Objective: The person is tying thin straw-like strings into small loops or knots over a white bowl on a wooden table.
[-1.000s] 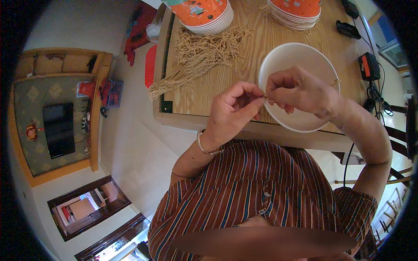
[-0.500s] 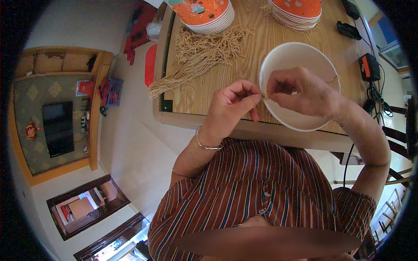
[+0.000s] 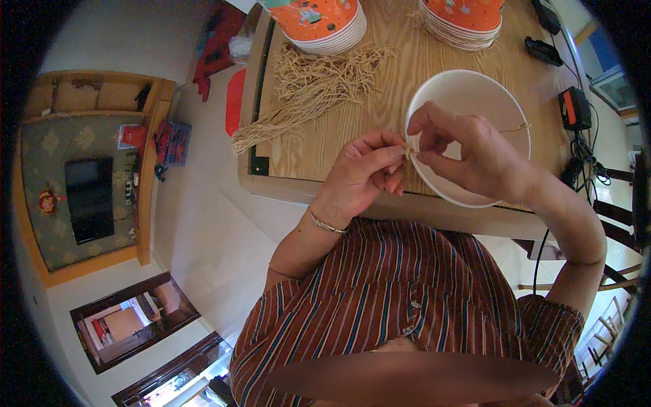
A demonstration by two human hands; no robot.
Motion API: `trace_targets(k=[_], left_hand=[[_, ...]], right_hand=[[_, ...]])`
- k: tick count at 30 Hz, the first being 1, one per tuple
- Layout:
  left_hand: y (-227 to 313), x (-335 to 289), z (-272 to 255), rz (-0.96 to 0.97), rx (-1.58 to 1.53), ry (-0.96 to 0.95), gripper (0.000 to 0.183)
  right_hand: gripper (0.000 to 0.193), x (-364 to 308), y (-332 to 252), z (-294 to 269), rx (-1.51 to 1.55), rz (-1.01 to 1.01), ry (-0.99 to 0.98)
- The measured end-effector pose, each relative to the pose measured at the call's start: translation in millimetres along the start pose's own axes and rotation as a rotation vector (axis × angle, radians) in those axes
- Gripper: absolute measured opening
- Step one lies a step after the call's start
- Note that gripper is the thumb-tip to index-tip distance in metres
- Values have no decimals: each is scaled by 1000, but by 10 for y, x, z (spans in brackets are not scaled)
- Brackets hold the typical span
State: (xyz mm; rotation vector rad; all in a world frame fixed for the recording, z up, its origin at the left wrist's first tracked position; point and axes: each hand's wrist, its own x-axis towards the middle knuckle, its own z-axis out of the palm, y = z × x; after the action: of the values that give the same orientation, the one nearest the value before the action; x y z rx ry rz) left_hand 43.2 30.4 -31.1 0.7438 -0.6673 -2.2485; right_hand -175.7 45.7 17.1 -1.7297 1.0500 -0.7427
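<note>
A white paper bucket (image 3: 478,88) lies at the table's near edge, its open mouth facing up toward me. A thin tan cord (image 3: 408,150) comes through its left rim. My left hand (image 3: 359,173) pinches this cord between thumb and forefinger, just outside the rim. Over the bucket's mouth, my right hand (image 3: 481,152) has its thumb tip at the same cord, forefinger lifted and the other fingers curled. The fingertips partly hide the cord's end. Across the bucket the cord runs to a small knot (image 3: 525,126) at the right rim.
A bundle of loose tan cords (image 3: 319,81) spreads over the wooden table (image 3: 386,88) at left. Beyond stand stacked orange-and-white buckets (image 3: 325,27) and a second stack (image 3: 468,24) with cords around it. Black cables (image 3: 590,159) and an orange-black box (image 3: 575,108) line the right edge.
My right hand has shifted slightly, its forefinger lifting away from the thumb. My left fingers have closed in at the rim, and more of the cord shows between my hands.
</note>
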Motion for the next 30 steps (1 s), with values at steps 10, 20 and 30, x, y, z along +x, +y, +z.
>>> trace_targets(k=[10, 20, 30], left_hand=[[-9, -14, 19, 38, 148, 27, 13], [-24, -1, 22, 64, 183, 29, 11], [-4, -25, 57, 79, 232, 26, 11]], right_hand=[[18, 28, -25, 70, -250, -314, 106], [12, 80, 77, 72, 250, -3, 47], [11, 73, 31, 16, 346, 96, -24]])
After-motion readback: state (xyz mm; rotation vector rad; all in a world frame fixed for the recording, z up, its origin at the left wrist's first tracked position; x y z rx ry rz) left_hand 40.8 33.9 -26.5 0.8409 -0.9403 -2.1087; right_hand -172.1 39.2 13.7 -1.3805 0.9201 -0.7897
